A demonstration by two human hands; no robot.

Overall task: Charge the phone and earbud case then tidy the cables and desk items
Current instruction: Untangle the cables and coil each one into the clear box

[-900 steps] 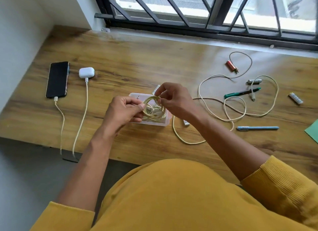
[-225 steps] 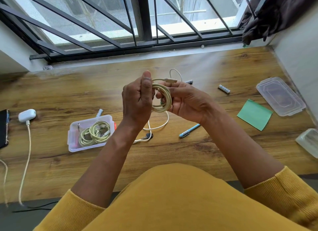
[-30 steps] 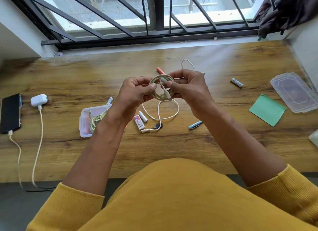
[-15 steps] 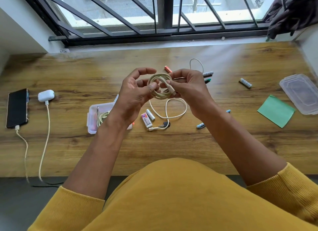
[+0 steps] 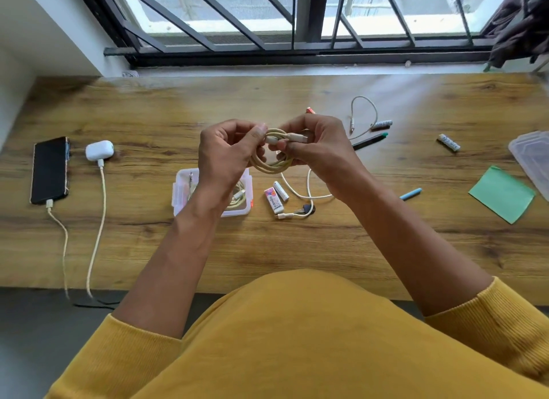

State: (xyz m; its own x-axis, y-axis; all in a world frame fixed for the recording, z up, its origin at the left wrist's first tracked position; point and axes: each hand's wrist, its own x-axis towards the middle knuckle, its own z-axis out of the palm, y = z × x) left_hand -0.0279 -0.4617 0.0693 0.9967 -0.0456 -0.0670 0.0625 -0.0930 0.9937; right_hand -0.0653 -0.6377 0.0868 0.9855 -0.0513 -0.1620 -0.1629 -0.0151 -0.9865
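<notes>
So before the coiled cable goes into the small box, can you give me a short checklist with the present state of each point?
1. Coiled cable held by both hands: ok, the left hand and the right hand both grip it above the desk.
2. Plug end tucked into the coil: not ok, the plug lies pinched across the top.
3. Small box open and close: ok, it sits just below the left wrist with no lid on.
4. Room in the box: cannot tell, another cable lies inside and the arm hides part.
5. Phone and earbud case plugged in: ok, each has a cable attached.
</notes>
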